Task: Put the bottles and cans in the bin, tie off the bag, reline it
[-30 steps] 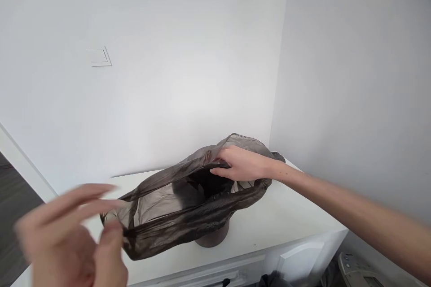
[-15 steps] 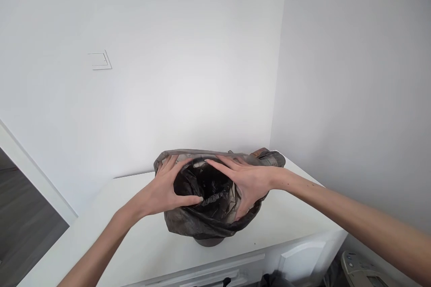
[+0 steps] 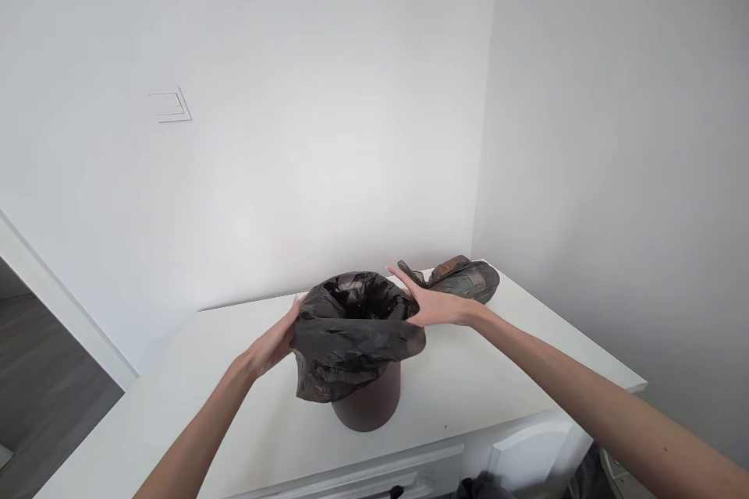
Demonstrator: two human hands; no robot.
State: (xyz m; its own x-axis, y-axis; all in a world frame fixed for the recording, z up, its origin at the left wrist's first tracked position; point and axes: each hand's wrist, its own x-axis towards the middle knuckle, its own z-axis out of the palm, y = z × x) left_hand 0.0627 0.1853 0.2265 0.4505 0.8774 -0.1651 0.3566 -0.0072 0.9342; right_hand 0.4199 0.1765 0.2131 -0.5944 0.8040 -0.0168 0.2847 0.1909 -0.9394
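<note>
A black plastic garbage bag point(image 3: 356, 343) lines a brown waste bin point(image 3: 368, 401), its top edge folded outward over the rim. The fold hangs lower at the front left. The bag's dark mouth faces up. My left hand point(image 3: 275, 341) lies along the bag's left side, fingers stretched and partly hidden behind the plastic. On the opposite side, my right hand point(image 3: 436, 306) touches the bag with its fingers spread, one pointing toward the wall. Neither hand visibly grips the plastic.
The bin stands on a white cabinet top point(image 3: 251, 421) against a white wall. A roll of dark bags point(image 3: 468, 281) lies at the back right corner. A switch plate point(image 3: 171, 104) is on the wall. Below the front edge are cabinet doors point(image 3: 527, 456).
Both hands have come out of the bag's wide mouth to its outer sides. The bag's edge has been turned down around the bin, and more of the bin's body shows.
</note>
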